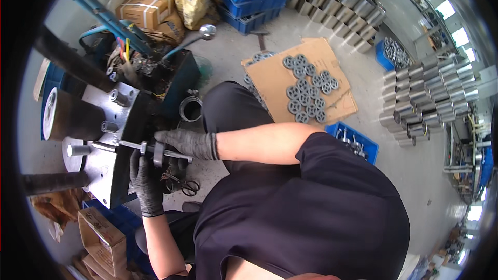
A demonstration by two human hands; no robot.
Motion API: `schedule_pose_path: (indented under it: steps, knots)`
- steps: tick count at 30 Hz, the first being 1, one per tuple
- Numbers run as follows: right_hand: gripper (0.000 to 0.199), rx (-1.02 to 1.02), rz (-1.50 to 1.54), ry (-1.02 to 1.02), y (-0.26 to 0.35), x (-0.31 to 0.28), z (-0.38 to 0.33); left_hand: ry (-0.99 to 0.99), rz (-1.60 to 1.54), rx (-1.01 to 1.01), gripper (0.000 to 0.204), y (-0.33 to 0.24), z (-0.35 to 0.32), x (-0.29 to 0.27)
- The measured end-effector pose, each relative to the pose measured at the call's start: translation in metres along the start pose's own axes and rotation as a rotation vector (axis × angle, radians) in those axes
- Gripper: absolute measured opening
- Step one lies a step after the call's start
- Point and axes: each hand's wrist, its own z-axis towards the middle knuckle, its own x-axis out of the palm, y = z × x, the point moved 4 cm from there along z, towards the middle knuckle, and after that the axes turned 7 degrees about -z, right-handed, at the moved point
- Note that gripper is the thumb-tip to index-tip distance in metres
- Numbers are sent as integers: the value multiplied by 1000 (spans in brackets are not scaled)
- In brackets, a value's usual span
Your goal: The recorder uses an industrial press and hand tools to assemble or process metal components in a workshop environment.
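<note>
Gripping a metal rod, right hand fingers closed, left hand fingers curled beneath

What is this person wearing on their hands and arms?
Both hands wear dark grey knit gloves with ribbed cuffs ending at the wrist: left hand, right hand. The forearms are bare. A black short-sleeved shirt covers the upper arms.

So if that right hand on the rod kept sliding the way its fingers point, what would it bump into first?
Probably the grey metal plate that the rod enters; the right hand points left along it, though depth is hard to judge.
</note>
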Motion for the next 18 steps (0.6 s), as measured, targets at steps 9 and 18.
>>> schedule_pose_path:
  steps: [9,18]
  knots:
    - [61,-363,135,-162,75,-92,-149,-79,-513,-307,40,20,16,-3]
    - [53,-267,-144,-903,-20,-313,-364,110,-369,-406,38,59,20,22]
